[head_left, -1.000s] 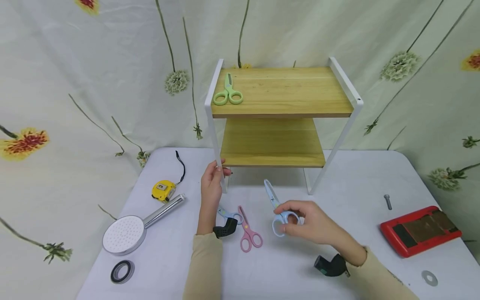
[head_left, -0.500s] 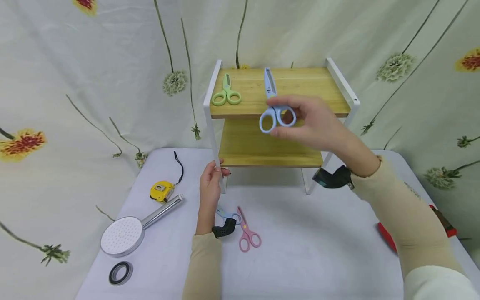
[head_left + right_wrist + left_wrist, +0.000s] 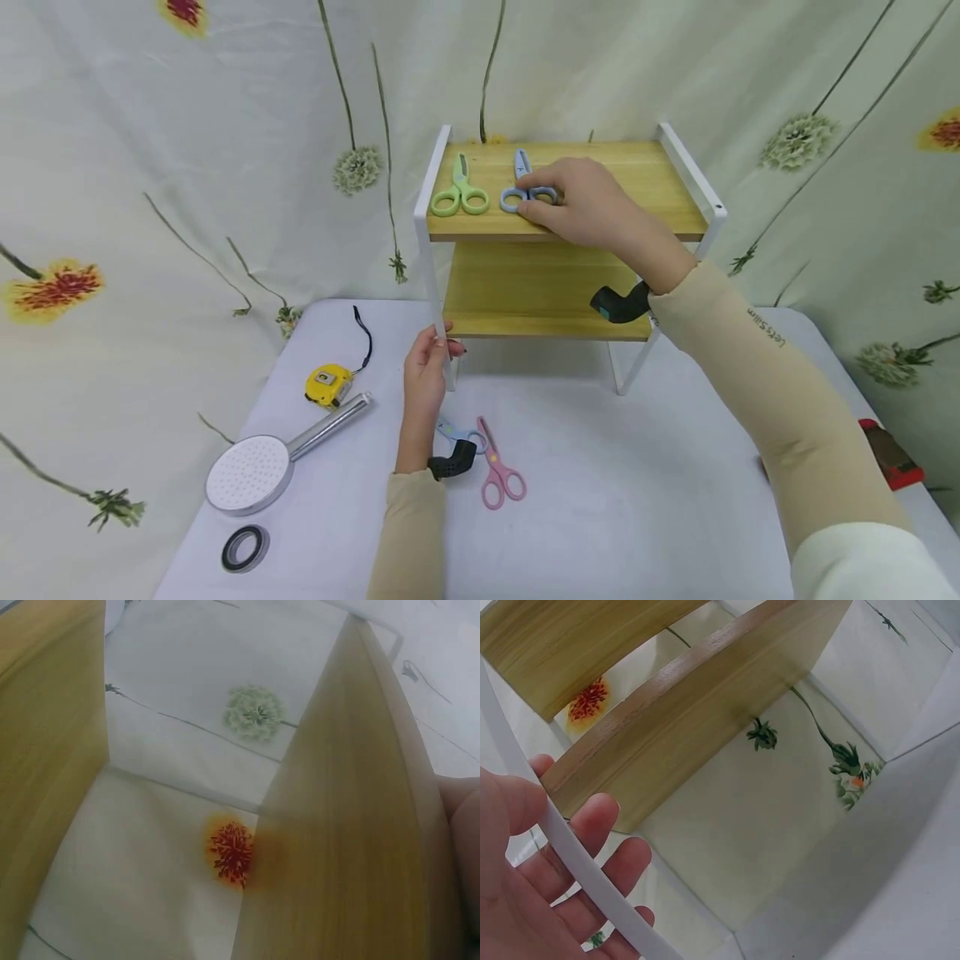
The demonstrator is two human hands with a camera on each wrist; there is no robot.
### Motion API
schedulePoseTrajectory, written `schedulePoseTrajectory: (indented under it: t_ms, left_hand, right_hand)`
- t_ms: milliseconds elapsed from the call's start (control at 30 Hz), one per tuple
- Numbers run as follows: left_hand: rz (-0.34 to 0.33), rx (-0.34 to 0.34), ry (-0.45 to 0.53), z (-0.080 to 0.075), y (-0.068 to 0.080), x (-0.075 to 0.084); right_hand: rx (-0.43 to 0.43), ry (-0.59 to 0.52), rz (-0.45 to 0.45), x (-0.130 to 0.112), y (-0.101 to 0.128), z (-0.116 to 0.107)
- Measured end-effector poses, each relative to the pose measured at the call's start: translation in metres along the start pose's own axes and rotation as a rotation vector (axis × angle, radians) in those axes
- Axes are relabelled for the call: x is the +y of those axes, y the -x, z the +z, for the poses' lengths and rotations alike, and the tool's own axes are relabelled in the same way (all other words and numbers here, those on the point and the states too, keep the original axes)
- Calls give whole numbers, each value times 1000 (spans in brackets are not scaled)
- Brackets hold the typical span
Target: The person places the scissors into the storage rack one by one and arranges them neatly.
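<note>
On the top board of a two-tier wooden rack (image 3: 637, 162), my right hand (image 3: 581, 204) pinches light blue scissors (image 3: 522, 162) by the handles, blades pointing to the back. Green scissors (image 3: 460, 185) lie just left of them on the same board. My left hand (image 3: 425, 371) holds the rack's white left leg (image 3: 576, 859) near the lower board, thumb on one side and fingers on the other. Pink scissors (image 3: 492, 457) and a second blue pair (image 3: 447, 430), partly hidden by the wrist camera, lie near my left wrist. The right wrist view shows mostly boards (image 3: 337, 847).
To the left lie a yellow tape measure (image 3: 328, 385), a shower head (image 3: 250, 475) and a black-rimmed ring (image 3: 244, 548). A red object (image 3: 892, 458) is mostly covered by my right arm. A floral cloth hangs behind the rack.
My right hand has lifted the blue scissors from above the table, up and over the rack, then down onto the top board beside the green pair. My left hand keeps holding the leg.
</note>
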State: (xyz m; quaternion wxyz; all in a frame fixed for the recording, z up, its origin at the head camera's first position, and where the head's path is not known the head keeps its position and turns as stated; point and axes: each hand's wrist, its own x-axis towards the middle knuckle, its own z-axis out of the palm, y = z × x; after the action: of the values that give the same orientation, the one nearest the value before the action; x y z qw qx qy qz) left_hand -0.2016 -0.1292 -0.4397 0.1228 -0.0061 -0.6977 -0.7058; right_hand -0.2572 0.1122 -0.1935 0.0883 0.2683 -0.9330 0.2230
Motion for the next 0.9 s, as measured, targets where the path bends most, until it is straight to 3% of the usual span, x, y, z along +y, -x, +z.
schedulePoseTrajectory:
  t_ms: [300,900]
  left_hand:
    - [38,5,5,1,1,-1]
    - [49,17,26,4,1,-2]
  right_hand:
    - [65,-38,-78,2,3,4]
    - [48,-49,-68,0,4,5]
